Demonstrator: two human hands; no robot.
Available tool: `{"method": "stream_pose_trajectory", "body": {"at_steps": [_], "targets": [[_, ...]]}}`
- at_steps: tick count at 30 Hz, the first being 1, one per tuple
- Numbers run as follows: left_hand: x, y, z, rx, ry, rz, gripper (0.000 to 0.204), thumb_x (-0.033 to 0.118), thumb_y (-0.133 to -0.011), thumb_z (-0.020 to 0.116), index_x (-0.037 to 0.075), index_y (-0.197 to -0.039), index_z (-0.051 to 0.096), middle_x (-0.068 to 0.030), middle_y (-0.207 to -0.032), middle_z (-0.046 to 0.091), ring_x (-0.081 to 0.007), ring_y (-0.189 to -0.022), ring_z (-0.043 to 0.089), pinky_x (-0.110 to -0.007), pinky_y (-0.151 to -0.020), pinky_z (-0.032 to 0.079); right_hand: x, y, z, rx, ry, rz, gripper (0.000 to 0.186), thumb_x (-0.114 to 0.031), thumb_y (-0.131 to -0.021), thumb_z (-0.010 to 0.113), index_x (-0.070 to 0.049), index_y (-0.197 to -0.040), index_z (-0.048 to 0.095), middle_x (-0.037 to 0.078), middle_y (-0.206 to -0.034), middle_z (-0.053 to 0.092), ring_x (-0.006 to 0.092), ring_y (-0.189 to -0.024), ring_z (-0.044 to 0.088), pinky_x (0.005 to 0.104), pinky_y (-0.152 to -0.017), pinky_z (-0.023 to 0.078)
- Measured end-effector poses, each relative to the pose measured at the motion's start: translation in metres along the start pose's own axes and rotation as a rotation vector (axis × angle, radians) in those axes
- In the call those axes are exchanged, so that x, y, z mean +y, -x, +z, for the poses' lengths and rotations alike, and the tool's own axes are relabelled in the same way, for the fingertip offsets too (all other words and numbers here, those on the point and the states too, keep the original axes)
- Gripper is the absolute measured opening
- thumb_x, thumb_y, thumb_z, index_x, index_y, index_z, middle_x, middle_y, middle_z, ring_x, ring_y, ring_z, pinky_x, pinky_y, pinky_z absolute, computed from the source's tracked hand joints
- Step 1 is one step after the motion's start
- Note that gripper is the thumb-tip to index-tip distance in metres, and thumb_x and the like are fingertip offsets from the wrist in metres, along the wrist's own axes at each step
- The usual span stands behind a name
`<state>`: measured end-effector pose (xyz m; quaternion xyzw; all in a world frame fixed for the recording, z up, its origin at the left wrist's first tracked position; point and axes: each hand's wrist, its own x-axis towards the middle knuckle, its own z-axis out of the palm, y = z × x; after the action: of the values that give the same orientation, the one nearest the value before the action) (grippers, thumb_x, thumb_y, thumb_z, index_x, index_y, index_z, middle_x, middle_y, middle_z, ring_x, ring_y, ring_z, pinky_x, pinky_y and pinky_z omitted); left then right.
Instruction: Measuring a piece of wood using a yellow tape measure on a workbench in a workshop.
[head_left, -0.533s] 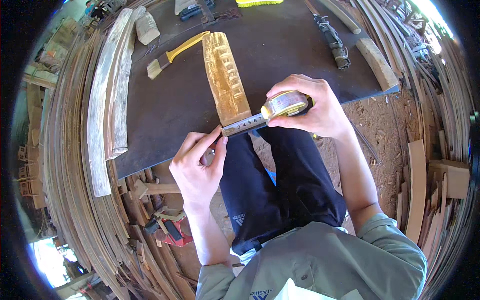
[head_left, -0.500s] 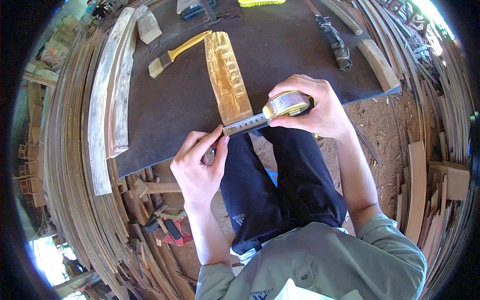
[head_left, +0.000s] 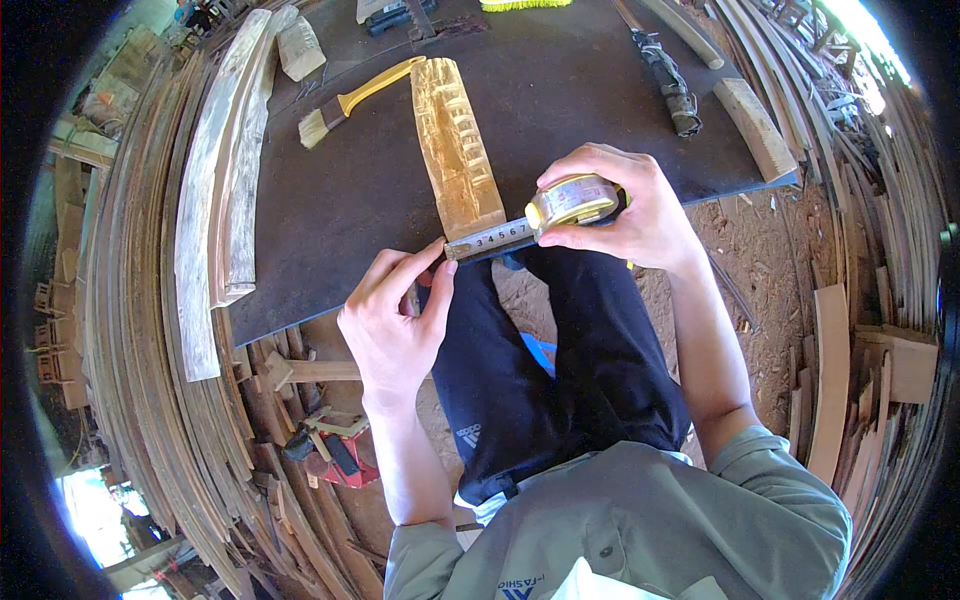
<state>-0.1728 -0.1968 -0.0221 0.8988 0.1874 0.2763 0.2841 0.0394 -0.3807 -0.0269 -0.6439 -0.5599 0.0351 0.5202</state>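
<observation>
Lying on the dark table (head_left: 330,215), the carved wooden block (head_left: 460,150) has its near end close to the table's edge, and the metal blade (head_left: 495,238) of the tape measure (head_left: 578,203) stretches across this end. The left hand (head_left: 392,315) pinches the blade's tip between thumb and forefinger, while the right hand (head_left: 630,212) is closed around the case. If the pinch loosened, I think the blade could slip back or tilt, and a reading would become false; as neither hand seems to hold the block, a push could also turn it. The left fingertips hide the blade's end, so its exact meeting with the block's corner I cannot tell. Farther away, the dark wrapped object (head_left: 667,85) is hard to identify, and the yellow bristles (head_left: 525,4) are cut off above.
</observation>
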Motion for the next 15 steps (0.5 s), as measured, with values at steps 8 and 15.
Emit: {"method": "stream_pose_trajectory", "body": {"at_steps": [8,15], "targets": [[-0.001,0.004,-0.001,0.031,0.029,0.013,0.021,0.008,-0.086,0.082,0.011,-0.107,0.081,0.0012,-0.076,0.065,-0.0037,-0.052,0.042,-0.024,-0.047,0.031,-0.010,-0.006,-0.005,-0.116,0.134,-0.070,0.042,-0.011,-0.078,0.089,-0.005,-0.113,0.067,0.009,-0.113,0.072,0.0226,-0.106,0.069,0.0372,-0.093,0.054],[0.002,0.021,-0.001,0.149,0.106,0.031,0.021,0.010,-0.082,0.084,0.012,-0.102,0.078,0.0006,-0.075,0.061,-0.0079,-0.053,0.047,-0.026,-0.048,0.036,-0.047,-0.023,-0.025,-0.230,0.190,-0.168,0.039,-0.002,-0.079,0.082,-0.006,-0.114,0.065,0.009,-0.113,0.065,0.0275,-0.105,0.070,0.0379,-0.089,0.058]]}}
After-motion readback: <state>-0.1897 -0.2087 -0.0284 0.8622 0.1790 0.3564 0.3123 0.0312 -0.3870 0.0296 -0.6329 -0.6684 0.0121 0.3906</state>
